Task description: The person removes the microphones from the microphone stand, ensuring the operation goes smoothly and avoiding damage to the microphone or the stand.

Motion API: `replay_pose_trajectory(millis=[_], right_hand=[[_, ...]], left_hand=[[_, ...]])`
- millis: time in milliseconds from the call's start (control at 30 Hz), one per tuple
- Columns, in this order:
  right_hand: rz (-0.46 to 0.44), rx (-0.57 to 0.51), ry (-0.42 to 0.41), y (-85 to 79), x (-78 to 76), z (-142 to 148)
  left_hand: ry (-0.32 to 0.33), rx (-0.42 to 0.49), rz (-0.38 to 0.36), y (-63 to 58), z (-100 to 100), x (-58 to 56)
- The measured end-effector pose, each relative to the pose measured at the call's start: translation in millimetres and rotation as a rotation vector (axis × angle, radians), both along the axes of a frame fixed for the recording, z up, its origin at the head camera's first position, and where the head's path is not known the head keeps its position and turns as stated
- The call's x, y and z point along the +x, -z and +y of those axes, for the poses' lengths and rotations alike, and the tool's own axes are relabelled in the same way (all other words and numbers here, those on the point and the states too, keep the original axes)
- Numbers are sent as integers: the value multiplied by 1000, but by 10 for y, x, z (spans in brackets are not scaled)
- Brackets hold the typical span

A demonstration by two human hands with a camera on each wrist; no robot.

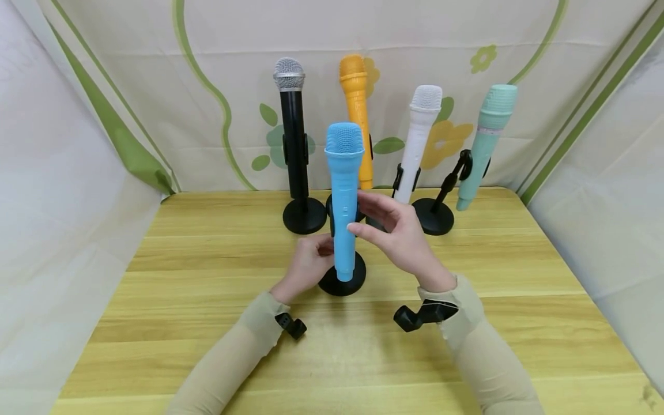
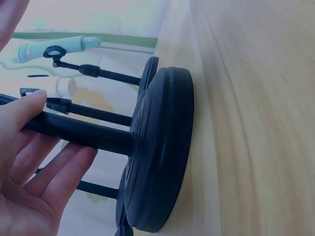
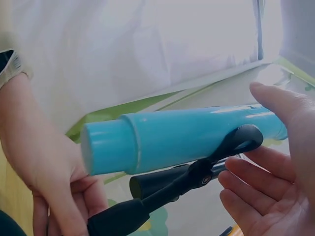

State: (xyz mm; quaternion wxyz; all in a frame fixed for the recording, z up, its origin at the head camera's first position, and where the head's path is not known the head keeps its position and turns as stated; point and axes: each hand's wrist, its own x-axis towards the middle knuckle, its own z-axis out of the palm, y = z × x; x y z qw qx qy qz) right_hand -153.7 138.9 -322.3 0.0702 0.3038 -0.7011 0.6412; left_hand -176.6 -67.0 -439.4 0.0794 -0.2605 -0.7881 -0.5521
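A light blue microphone (image 1: 344, 190) leans in the clip of a black microphone stand (image 2: 162, 147), whose round base rests on the tabletop. My left hand (image 1: 307, 266) grips the stand's pole low down, thumb on one side and fingers around the other. Beside the microphone's body is my right hand (image 1: 407, 239), its thumb in front and its loosely spread fingers behind, close to the clip (image 3: 241, 140). In the right wrist view these fingers (image 3: 256, 189) are apart and not closed around the handle.
Behind stand a black microphone with a silver head (image 1: 292, 127), an orange one (image 1: 357, 104), a white one (image 1: 419, 132) and a mint green one (image 1: 485, 144), each on a black stand. The wooden table (image 1: 207, 276) meets a patterned curtain (image 1: 223, 34) at its back edge.
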Motion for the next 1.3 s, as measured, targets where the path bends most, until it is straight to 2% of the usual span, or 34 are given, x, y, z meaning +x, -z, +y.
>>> replay_pose_trajectory(millis=[300,633,867,1300], right_hand=[[-57,-28,-15,-108,-90,-80],[-85,-24,17,-117,-77,-112],[-54,-32,9,-108,-87,-113],[-68,-14,34,-156,-84,-133]], left_hand=[[6,8,-49,-10,2,30],[88,47,-76,-36,-44,58],[151,107,-99,-40,-106,-3],[158,35,-75,-96,-125,-39]])
